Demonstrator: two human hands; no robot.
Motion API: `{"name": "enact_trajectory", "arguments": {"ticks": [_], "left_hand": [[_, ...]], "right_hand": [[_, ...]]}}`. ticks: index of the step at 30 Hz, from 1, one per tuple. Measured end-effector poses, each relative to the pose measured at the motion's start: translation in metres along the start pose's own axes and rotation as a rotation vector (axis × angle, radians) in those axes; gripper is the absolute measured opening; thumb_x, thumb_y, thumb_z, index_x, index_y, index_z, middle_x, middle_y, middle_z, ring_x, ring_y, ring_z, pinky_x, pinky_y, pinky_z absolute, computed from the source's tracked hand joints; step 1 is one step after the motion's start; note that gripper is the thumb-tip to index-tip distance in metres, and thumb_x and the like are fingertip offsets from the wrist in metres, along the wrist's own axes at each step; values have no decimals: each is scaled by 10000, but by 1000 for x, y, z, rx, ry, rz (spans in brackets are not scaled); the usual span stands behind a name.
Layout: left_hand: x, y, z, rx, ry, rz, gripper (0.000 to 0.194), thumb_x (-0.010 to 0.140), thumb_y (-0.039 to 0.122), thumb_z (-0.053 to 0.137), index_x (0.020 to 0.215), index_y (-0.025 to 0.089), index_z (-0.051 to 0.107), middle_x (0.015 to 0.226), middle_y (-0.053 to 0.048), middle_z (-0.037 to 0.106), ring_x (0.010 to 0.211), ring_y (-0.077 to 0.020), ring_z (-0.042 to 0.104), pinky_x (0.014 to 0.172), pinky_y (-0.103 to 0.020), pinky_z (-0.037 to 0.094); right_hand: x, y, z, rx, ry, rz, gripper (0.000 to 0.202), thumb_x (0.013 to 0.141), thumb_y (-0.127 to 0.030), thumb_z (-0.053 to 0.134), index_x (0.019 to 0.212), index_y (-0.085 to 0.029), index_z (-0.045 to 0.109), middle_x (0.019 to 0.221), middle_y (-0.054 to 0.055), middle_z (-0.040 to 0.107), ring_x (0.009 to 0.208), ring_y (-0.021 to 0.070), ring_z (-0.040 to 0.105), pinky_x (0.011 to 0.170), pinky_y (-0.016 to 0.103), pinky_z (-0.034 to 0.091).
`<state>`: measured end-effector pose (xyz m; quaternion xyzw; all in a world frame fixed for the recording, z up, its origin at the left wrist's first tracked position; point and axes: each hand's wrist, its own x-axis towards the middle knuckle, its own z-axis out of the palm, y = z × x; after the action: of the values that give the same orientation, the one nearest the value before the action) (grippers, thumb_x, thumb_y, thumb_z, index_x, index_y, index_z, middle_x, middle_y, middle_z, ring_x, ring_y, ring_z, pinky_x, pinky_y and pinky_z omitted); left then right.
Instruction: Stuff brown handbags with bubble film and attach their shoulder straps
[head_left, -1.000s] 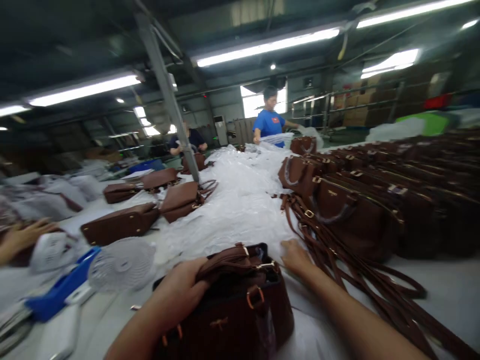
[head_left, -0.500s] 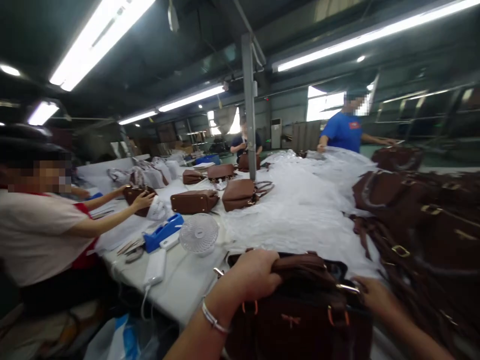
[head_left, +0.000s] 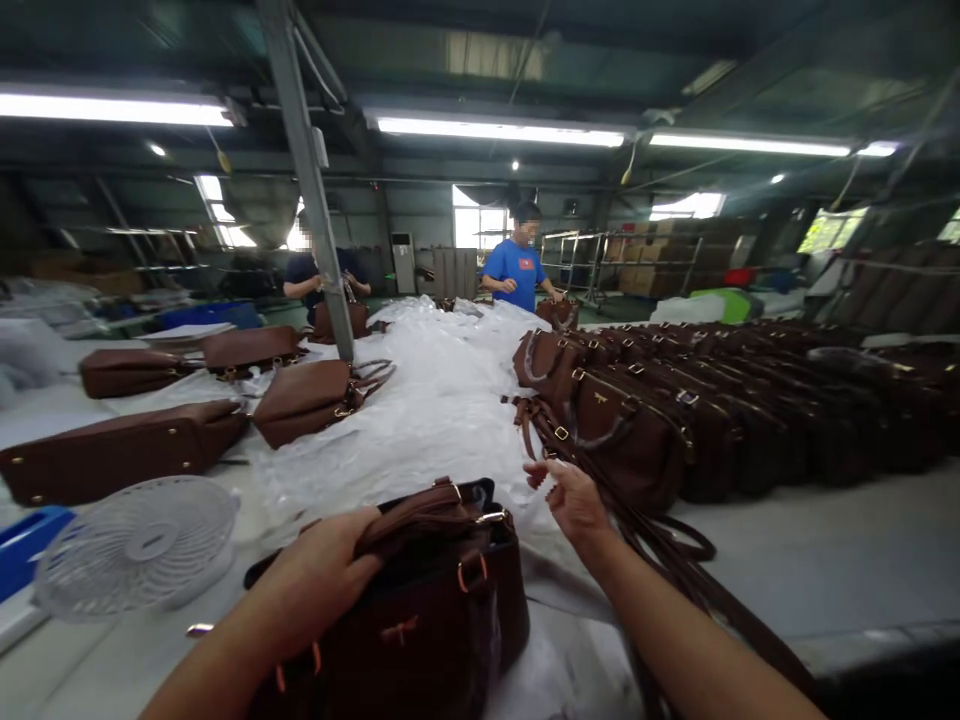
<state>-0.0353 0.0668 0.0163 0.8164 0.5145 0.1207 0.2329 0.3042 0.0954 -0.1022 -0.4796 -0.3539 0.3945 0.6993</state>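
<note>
Directly before me stands a dark brown handbag (head_left: 420, 610), its top partly open, with gold buckles and a small gold dragonfly-like emblem on the front. My left hand (head_left: 330, 560) is closed round its handle (head_left: 412, 520). My right hand (head_left: 574, 500) is apart from the bag, to its upper right, with the fingers spread and slightly bent. Its fingertips are near a bundle of brown straps (head_left: 637, 540), and I see nothing held in them. The second handle hangs down the bag's front.
Rows of finished brown handbags (head_left: 622, 430) fill the right side. White plastic wrapping (head_left: 420, 390) is heaped along the middle. At left are a white fan (head_left: 142, 545), a blue tape dispenser (head_left: 30, 540) and several brown bags (head_left: 120, 450). A co-worker in blue (head_left: 516, 270) stands behind.
The view has swung right. My right hand has let go of the bag's right side and moved out towards the straps. My left hand keeps hold of the handle.
</note>
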Motion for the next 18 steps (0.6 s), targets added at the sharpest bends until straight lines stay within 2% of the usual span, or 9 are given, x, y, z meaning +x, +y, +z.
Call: {"name": "enact_trajectory", "arguments": {"ticks": [2, 4, 6, 8, 9, 12, 14, 16, 18], "left_hand": [[-2, 3, -2, -7, -14, 4, 185, 846, 270, 522, 884, 225, 697, 853, -19, 740, 827, -229, 669, 740, -301, 461], [-3, 4, -4, -11, -11, 2, 190, 856, 284, 519, 889, 226, 697, 855, -21, 739, 837, -234, 670, 744, -302, 460], [-4, 3, -3, -11, -2, 3, 188, 854, 280, 519, 889, 228, 697, 862, -21, 738, 848, -235, 671, 749, -300, 457], [-4, 0, -2, -12, 3, 8, 181, 838, 259, 524, 888, 227, 695, 875, -22, 739, 859, -235, 671, 752, -298, 453], [-4, -1, -1, -12, 2, 9, 177, 825, 246, 529, 886, 224, 693, 880, -24, 739, 862, -236, 670, 751, -297, 451], [-4, -4, 0, -28, -4, 6, 170, 791, 218, 539, 877, 208, 686, 889, -38, 737, 860, -240, 663, 733, -296, 442], [-4, -4, -1, -72, -27, 20, 170, 793, 225, 543, 877, 197, 689, 882, -44, 734, 848, -239, 655, 717, -294, 433], [-3, -3, -4, -122, -57, 41, 173, 816, 269, 557, 877, 190, 698, 860, -40, 728, 821, -231, 641, 707, -291, 426], [-4, -2, -9, -163, -92, 60, 222, 851, 360, 581, 889, 187, 716, 845, -28, 721, 799, -218, 625, 705, -285, 425]], "right_hand": [[-16, -23, 14, 122, -91, 19, 409, 698, -542, 787, 675, -192, 579, 688, 22, 625, 730, 205, 659, 709, 346, 564], [-33, -42, 25, 199, -179, 42, 459, 690, -517, 837, 655, -206, 501, 603, -37, 522, 590, 151, 593, 580, 293, 542], [-51, -57, 34, 240, -311, 92, 472, 678, -486, 882, 695, -207, 501, 555, -75, 458, 451, 88, 447, 407, 202, 395], [-68, -68, 42, 239, -458, 153, 438, 690, -457, 899, 765, -196, 555, 516, -92, 441, 394, 51, 341, 348, 155, 251], [-75, -73, 45, 227, -508, 180, 421, 703, -445, 901, 805, -188, 583, 498, -97, 437, 383, 42, 325, 344, 145, 224], [-96, -85, 55, 182, -497, 198, 447, 720, -401, 905, 1009, -189, 637, 590, -75, 564, 373, 24, 368, 343, 129, 236], [-110, -92, 63, 125, -499, 208, 475, 728, -403, 897, 1067, -191, 642, 713, -37, 655, 371, 22, 418, 329, 128, 246], [-124, -95, 72, 36, -558, 245, 413, 759, -459, 859, 948, -157, 650, 743, 2, 686, 368, 34, 465, 314, 134, 255], [-138, -96, 82, -50, -617, 302, 438, 784, -538, 804, 787, -146, 606, 660, 7, 665, 348, 51, 480, 301, 142, 259]]}}
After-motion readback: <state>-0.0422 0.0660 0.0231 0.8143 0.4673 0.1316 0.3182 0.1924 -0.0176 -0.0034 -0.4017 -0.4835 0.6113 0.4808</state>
